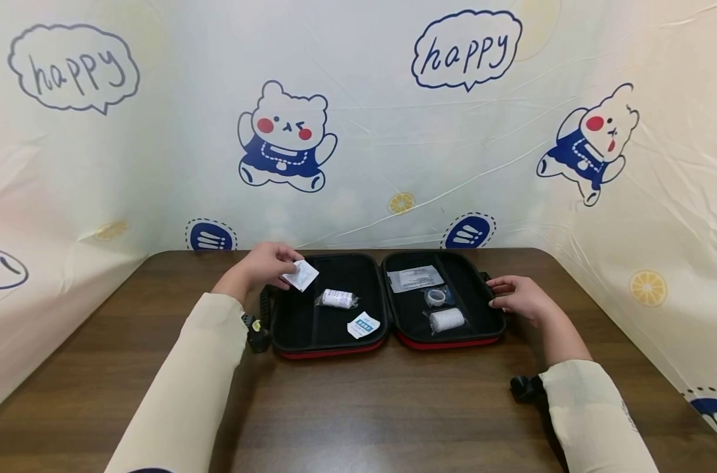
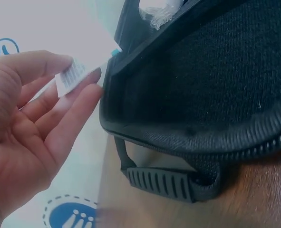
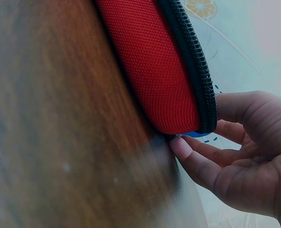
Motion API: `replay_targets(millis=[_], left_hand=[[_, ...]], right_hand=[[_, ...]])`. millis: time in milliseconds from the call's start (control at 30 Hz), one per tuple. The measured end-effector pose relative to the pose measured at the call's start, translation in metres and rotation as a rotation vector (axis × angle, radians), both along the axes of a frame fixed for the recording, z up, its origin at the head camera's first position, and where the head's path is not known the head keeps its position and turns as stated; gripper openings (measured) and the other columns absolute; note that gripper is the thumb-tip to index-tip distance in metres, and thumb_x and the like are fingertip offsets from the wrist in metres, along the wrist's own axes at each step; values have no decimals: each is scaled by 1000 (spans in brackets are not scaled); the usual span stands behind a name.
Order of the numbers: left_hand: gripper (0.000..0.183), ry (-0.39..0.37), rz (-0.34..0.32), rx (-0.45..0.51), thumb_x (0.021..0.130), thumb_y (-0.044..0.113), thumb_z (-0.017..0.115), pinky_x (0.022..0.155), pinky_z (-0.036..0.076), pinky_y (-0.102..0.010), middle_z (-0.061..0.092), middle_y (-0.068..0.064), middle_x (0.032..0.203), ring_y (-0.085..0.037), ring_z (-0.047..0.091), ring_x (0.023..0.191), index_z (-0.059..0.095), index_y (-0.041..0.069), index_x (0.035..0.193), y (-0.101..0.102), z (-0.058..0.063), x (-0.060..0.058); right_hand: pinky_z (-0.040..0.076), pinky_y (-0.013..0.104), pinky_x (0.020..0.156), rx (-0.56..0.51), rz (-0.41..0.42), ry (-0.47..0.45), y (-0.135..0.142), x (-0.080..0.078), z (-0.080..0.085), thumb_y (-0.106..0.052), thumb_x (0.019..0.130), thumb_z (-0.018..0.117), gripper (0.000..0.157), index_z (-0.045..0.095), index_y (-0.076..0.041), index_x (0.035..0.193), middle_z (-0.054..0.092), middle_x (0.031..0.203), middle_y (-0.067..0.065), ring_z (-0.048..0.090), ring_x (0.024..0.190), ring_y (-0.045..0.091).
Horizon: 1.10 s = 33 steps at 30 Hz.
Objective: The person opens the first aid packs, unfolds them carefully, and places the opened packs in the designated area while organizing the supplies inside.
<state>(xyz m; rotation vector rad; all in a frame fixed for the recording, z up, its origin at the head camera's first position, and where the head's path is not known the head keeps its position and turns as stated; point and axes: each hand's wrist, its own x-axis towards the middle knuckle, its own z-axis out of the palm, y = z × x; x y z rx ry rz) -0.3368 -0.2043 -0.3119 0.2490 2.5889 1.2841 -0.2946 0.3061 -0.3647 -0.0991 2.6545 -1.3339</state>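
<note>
Open case (image 1: 293, 322), lying spread on the worktop (image 1: 382, 407), with hands at both its ends. The left hand (image 1: 270, 263) is pinching a small white packet (image 1: 302, 274) between thumb and fingers at the far left corner of the case; whether the packet is touching the lining there cannot be told. The right hand (image 1: 519, 295) is gripping the outer right edge of the case, its thumb low against the red shell and its fingers lying along the zip (image 3: 204, 80). In the left half of the case, a wrapped roll (image 1: 337, 299) is resting near the middle and a blue-and-white packet (image 1: 363, 325) near the front right corner. In the right half, a flat sachet (image 1: 416, 278) is lying towards the back, a tape ring (image 1: 436, 297) in front of it and a white roll (image 1: 447, 320) nearest the front edge.

Likely faults: the white packet, being held by a small part, could be slipping outside the case if the pinch is loosening. If the right hand is lifting or tugging its edge, the loose contents could be sliding towards the case's hinge.
</note>
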Motion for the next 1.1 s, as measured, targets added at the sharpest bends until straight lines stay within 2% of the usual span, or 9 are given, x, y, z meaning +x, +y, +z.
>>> replay_targets(millis=[300,500,667,833,933,1100], left_hand=[[27,35,121,78,94,2,61,80,57,-39,55,-23,122,-35,57,100,62,-1,121,-1,-2,-5],[27,49,174,65,93,2,63,83,56,-40,55,-22,123,-35,57,101,64,-1,120,-5,-4,-10],[23,65,230,56,90,2,66,79,58,-37,56,-21,122,-32,59,99,68,-1,113,-5,-8,-16],[21,49,261,74,87,-3,67,74,59,-36,58,-23,118,-31,62,95,68,-5,107,-2,-15,-25],[22,29,268,49,85,-6,67,75,59,-38,57,-24,118,-33,62,96,68,-6,107,1,-20,-29],[22,44,261,-15,85,-5,68,70,59,-35,58,-25,117,-31,64,90,68,-7,106,5,-28,-33]], right_hand=[[54,37,84,12,4,-2,1,0,0,-7,88,68,53,48,8,135,47,134,35,54,109,37],[54,34,81,8,-2,-3,-1,0,1,-6,88,68,53,48,9,134,47,134,35,54,107,36],[54,32,79,7,-1,-7,0,0,1,-6,88,69,53,48,9,135,47,134,35,54,106,34],[54,33,80,8,2,-7,0,0,1,-7,88,69,54,48,8,136,47,134,34,54,106,34],[54,32,79,4,6,-7,0,0,1,-7,88,68,54,48,8,136,47,134,34,55,104,32],[54,30,77,-3,14,-1,0,0,1,-6,88,68,53,48,9,135,48,133,34,55,100,30]])
